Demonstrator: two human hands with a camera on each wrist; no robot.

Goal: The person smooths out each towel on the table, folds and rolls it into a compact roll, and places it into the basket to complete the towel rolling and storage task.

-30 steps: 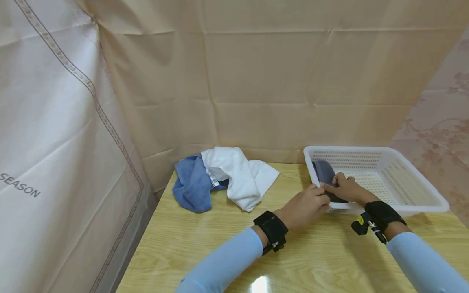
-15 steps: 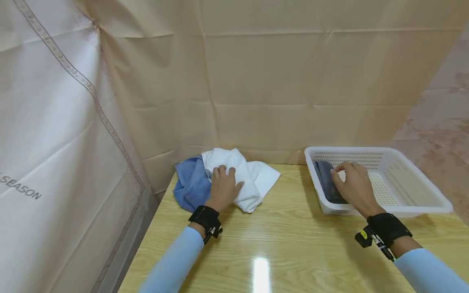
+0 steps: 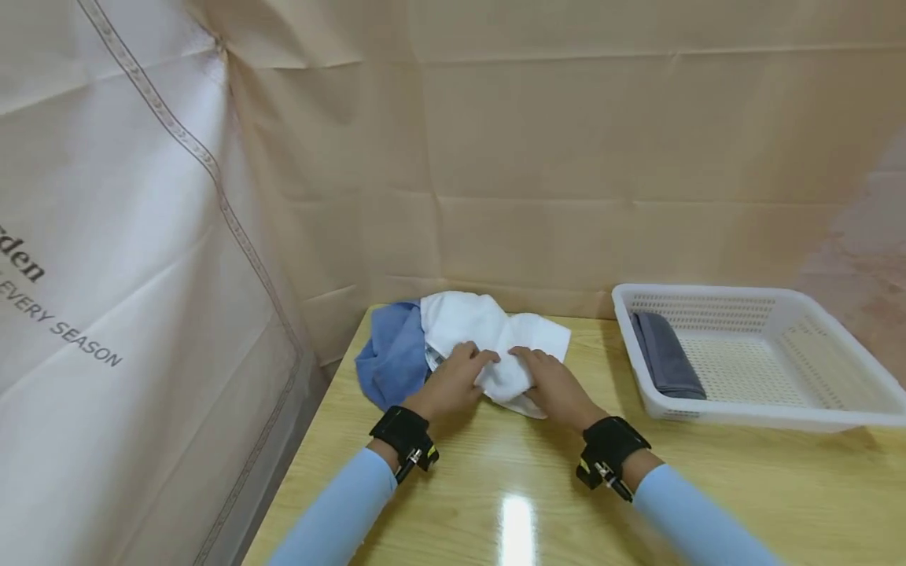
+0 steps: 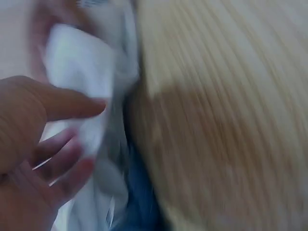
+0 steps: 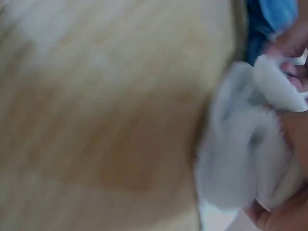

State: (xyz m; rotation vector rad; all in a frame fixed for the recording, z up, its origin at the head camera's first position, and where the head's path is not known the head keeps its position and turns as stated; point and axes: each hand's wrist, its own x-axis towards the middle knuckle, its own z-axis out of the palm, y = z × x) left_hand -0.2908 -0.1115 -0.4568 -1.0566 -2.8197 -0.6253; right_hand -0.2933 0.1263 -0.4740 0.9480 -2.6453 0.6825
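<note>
Your head view is bright and even, with overhead glare on the glossy pale wooden worktop [image 3: 517, 519] and bowed edges. Both wrist views are heavily motion-blurred.

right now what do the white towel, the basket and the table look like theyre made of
White towel: soft terry-like cloth, matte, rumpled under both hands. Basket: white plastic by its look, rigid with perforated walls. Table: pale wood grain, possibly laminate, glossy with a light glare.

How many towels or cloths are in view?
3: a white towel under both hands, a blue cloth beside it, a grey one folded in the basket. More may be hidden.
</note>
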